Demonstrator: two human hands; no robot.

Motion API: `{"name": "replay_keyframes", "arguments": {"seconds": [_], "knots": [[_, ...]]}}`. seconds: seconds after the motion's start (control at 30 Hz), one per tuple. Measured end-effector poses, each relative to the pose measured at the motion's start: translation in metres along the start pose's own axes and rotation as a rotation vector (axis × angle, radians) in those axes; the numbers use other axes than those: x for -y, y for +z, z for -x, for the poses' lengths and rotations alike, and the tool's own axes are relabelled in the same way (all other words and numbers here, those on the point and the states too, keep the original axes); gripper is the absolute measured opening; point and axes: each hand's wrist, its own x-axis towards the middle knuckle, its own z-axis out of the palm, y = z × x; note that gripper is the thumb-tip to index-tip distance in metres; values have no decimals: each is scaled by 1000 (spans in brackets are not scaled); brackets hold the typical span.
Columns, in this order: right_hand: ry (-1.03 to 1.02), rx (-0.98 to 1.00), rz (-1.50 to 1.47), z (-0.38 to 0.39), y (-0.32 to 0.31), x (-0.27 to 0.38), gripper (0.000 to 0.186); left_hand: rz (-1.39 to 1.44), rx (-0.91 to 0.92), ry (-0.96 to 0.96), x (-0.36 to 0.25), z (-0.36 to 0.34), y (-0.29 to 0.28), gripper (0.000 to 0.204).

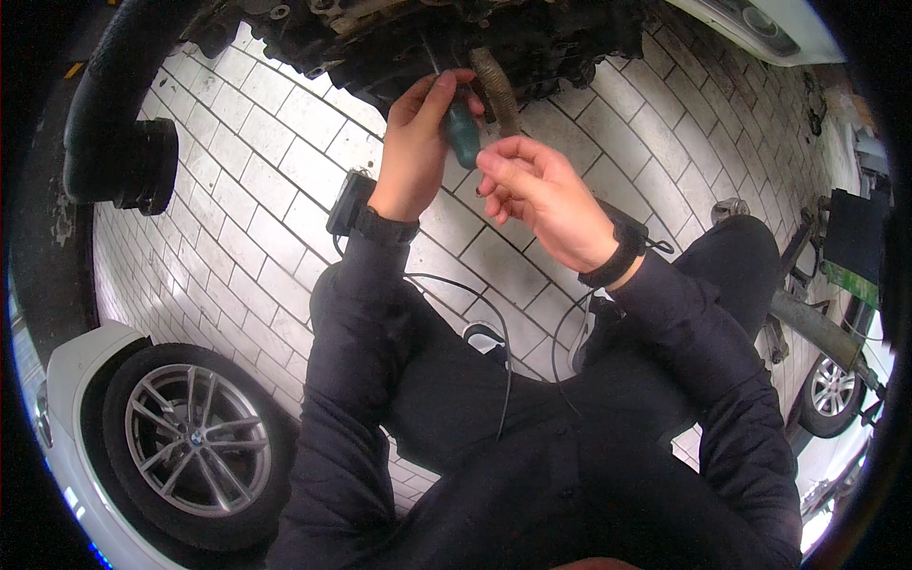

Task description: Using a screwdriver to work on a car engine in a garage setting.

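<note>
A screwdriver with a dark green handle (462, 136) points up and away from me. Its thin shaft reaches to the dark, grimy underside of an engine or gearbox (370, 47), where the tip is lost in shadow. My left hand (423, 128) is closed around the upper handle, thumb along it. At the handle's lower end, the thumb and forefinger of my right hand (541, 195) are pinched together, seemingly touching it; the other fingers are curled. Just beyond the handle hangs a tan, ribbed hose (496, 87).
A thick black pipe (109, 104) with a round end hangs at the left. Below it stands a car wheel (198, 440). To the right are a grey metal bar (817, 328) and another wheel (829, 388). Black cables (503, 328) run across my lap above the white tiled floor (252, 161).
</note>
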Motion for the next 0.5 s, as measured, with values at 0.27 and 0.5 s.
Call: {"name": "replay_keyframes", "arguments": {"seconds": [0.27, 0.5], "knots": [[-45, 14, 140, -14, -5, 3, 33, -30, -48, -9, 3, -3, 2, 39], [1, 100, -126, -16, -1, -7, 31, 117, 87, -141, -7, 0, -13, 37]]}}
